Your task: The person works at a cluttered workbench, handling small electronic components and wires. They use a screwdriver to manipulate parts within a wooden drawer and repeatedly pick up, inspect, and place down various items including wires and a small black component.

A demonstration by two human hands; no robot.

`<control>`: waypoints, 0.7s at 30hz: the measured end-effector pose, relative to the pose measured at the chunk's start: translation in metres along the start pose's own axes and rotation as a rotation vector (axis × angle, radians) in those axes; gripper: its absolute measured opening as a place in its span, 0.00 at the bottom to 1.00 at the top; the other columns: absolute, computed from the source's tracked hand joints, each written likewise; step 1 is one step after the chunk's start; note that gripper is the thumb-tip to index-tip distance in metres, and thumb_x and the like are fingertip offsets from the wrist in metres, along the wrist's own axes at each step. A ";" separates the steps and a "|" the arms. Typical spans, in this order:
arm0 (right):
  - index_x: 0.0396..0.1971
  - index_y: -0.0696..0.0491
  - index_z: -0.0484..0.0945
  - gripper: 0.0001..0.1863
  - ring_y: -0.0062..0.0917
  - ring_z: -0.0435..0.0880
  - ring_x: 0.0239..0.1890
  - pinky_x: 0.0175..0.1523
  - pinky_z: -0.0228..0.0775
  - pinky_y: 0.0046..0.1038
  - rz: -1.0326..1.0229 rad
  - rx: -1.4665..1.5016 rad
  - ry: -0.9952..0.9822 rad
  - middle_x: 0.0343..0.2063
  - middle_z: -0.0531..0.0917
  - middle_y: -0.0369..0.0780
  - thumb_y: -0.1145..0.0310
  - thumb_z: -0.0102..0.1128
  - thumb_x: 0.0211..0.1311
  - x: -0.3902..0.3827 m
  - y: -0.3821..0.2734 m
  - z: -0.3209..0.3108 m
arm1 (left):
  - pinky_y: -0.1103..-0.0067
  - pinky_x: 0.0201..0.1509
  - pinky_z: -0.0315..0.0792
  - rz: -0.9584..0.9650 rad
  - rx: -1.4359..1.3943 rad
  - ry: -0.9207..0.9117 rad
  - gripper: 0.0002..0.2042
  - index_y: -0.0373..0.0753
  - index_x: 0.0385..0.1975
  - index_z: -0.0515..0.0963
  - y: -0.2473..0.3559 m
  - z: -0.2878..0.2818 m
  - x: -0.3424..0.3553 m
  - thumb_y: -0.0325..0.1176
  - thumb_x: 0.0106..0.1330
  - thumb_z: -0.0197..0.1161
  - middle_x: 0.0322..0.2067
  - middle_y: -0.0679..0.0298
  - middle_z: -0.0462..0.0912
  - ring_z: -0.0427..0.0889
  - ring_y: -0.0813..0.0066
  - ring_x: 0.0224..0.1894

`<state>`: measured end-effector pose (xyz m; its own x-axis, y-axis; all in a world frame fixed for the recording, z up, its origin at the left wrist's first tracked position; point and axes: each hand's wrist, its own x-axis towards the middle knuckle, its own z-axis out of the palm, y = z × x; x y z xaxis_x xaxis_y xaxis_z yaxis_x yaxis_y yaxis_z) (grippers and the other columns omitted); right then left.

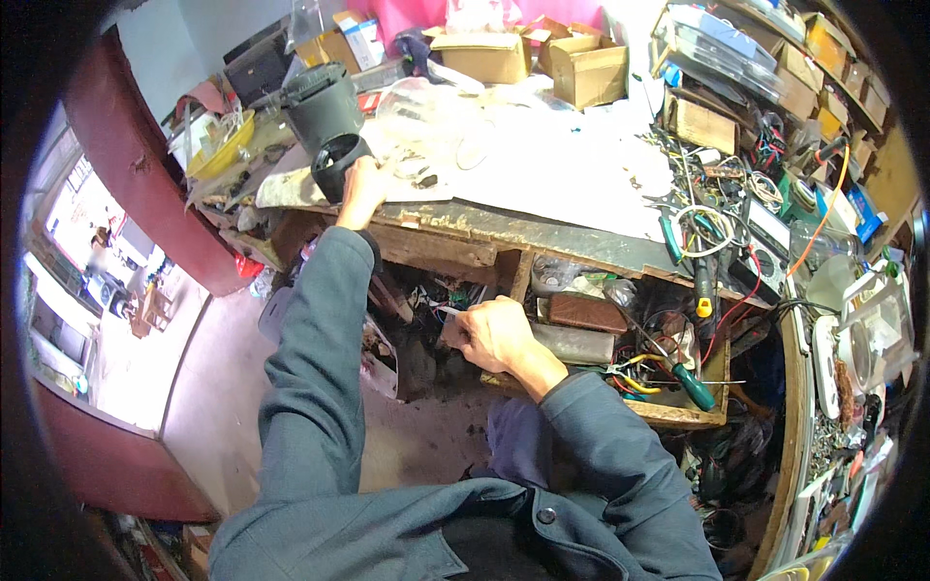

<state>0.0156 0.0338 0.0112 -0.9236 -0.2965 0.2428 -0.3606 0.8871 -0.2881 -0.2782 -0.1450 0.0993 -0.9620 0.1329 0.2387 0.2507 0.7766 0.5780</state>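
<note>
At the bench's front edge, my left hand point(364, 190) is closed on the side of a black round cup-shaped part point(334, 172), which has an open top and a dark inside. Right behind it stands a larger dark grey cylindrical housing point(325, 108). My right hand point(496, 335) is curled at the left side of a pulled-out wooden drawer point(668, 414), below the bench top. A small pale bit shows by its fingertips, too small to name. In the drawer lie a brown block point(581, 314), pliers with yellow handles point(639, 372) and a green-handled screwdriver point(694, 385).
White sheets point(572, 174) cover the middle of the workbench. Cables and tools point(712, 184) are heaped at its right. Cardboard boxes point(589, 73) stand at the back, a yellow basket point(223, 145) at the left. Packed shelves point(823, 58) rise at the far right.
</note>
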 end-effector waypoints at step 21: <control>0.25 0.54 0.87 0.11 0.44 0.90 0.34 0.44 0.81 0.43 0.003 0.060 -0.033 0.26 0.88 0.49 0.63 0.63 0.49 0.002 0.006 0.003 | 0.75 0.29 0.84 -0.003 -0.934 0.164 0.06 0.26 0.31 0.82 0.105 0.019 0.013 0.25 0.65 0.64 0.30 0.53 0.88 0.89 0.63 0.25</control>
<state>0.0113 0.0370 0.0070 -0.9283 -0.3058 0.2116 -0.3636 0.8656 -0.3443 -0.2667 -0.0504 0.1482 -0.9533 -0.0112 0.3018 0.3020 -0.0393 0.9525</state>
